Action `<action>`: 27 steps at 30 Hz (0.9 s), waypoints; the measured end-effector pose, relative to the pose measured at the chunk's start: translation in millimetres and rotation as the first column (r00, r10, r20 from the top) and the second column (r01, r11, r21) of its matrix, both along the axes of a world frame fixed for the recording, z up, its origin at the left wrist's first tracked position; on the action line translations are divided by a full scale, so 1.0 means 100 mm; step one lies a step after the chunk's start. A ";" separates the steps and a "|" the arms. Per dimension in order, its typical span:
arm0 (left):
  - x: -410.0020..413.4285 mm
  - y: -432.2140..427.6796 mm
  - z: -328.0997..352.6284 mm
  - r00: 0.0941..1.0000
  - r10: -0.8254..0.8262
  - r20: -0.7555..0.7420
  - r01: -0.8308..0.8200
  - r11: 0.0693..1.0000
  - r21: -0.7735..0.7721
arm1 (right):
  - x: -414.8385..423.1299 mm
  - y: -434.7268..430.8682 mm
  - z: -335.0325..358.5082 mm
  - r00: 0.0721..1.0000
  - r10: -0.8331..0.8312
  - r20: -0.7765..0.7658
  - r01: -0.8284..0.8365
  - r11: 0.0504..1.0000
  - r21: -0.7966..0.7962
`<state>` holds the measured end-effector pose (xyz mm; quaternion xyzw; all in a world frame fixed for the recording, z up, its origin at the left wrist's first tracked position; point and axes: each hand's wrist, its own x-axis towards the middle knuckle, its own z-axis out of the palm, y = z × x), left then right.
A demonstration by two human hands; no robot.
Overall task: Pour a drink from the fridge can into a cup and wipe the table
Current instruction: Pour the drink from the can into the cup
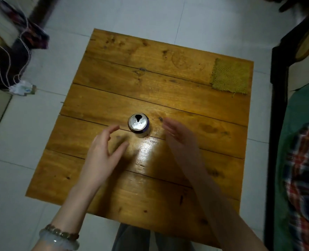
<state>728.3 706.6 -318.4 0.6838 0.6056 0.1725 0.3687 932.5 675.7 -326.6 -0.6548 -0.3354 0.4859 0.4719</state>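
An opened drink can stands upright in the middle of the wooden table, its silver top with a dark mouth hole facing up. My left hand hovers just left of and nearer than the can, fingers spread and loose, holding nothing. My right hand is blurred, just right of the can, fingers straight and apart from it. A yellow-green woven cloth lies flat at the table's far right corner. No cup is in view.
White floor tiles surround the table. A dark frame with green and plaid fabric runs along the right side. Bags and white cords lie on the floor at far left.
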 end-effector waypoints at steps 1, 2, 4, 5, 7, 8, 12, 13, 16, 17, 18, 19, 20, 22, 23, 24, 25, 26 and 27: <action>-0.06 0.05 -0.05 1.000 0.021 -0.014 -0.021 1.000 0.000 | -0.13 0.04 -0.10 1.000 0.018 0.021 -0.018 1.000 -0.020; -0.09 0.10 -0.12 0.999 0.038 -0.027 -0.038 0.999 -0.014 | -0.24 0.08 -0.21 0.999 0.031 0.030 -0.029 0.998 -0.047; -0.10 0.19 -0.27 0.997 0.078 0.006 -0.077 0.992 -0.099 | -0.45 0.11 -0.38 0.999 0.050 0.002 -0.049 0.993 -0.104; -0.08 0.23 -0.33 0.992 0.109 0.066 -0.097 0.982 -0.163 | -0.54 0.11 -0.46 0.998 0.055 -0.011 -0.056 0.992 -0.115; 0.00 0.31 -0.45 0.969 0.156 0.193 -0.095 0.952 -0.291 | -0.65 0.12 -0.58 0.999 0.044 -0.004 -0.044 0.992 -0.122; 0.03 0.34 -0.52 0.961 0.154 0.232 -0.071 0.941 -0.330 | -0.67 0.13 -0.64 0.999 0.031 0.014 -0.029 0.991 -0.128; 0.09 0.41 -0.77 0.950 0.086 0.302 0.029 0.933 -0.358 | -0.68 0.14 -0.73 0.999 -0.004 0.031 0.008 0.993 -0.117; 0.09 0.40 -0.81 0.945 0.069 0.320 0.049 0.937 -0.347 | -0.66 0.13 -0.73 1.000 0.004 0.027 -0.001 0.993 -0.122; 0.10 0.36 -0.83 0.934 0.038 0.356 0.088 0.939 -0.331 | -0.60 0.14 -0.75 0.998 0.054 0.036 -0.048 0.988 -0.147; 0.09 0.35 -0.81 0.931 0.042 0.363 0.091 0.935 -0.342 | -0.59 0.16 -0.76 0.997 0.067 0.044 -0.060 0.987 -0.149; 0.08 0.32 -0.80 0.931 0.049 0.362 0.088 0.932 -0.352 | -0.57 0.18 -0.76 0.996 0.079 0.044 -0.071 0.986 -0.151; 0.08 0.29 -0.78 0.934 0.053 0.354 0.084 0.928 -0.362 | -0.55 0.20 -0.77 0.995 0.091 0.041 -0.083 0.984 -0.159; 0.07 0.25 -0.78 0.937 0.055 0.345 0.083 0.924 -0.372 | -0.53 0.22 -0.78 0.994 0.102 0.042 -0.094 0.983 -0.160; 0.05 0.16 -0.78 0.936 0.058 0.347 0.092 0.912 -0.400 | -0.49 0.28 -0.78 0.990 0.136 0.027 -0.130 0.982 -0.140; 0.05 0.11 -0.79 0.933 0.064 0.354 0.096 0.904 -0.416 | -0.46 0.31 -0.80 0.987 0.160 0.026 -0.155 0.980 -0.127; 0.05 0.06 -0.80 0.928 0.073 0.365 0.098 0.898 -0.429 | -0.43 0.34 -0.81 0.981 0.192 0.027 -0.187 0.976 -0.115; 0.05 0.02 -0.81 0.923 0.080 0.376 0.102 0.893 -0.439 | -0.41 0.36 -0.81 0.973 0.228 0.030 -0.224 0.968 -0.111; 0.05 -0.02 -0.82 0.917 0.080 0.391 0.111 0.890 -0.442 | -0.39 0.39 -0.82 0.966 0.257 0.033 -0.252 0.962 -0.107; 0.06 -0.06 -0.83 0.913 0.079 0.400 0.117 0.889 -0.442 | -0.38 0.40 -0.82 0.959 0.279 0.044 -0.273 0.956 -0.108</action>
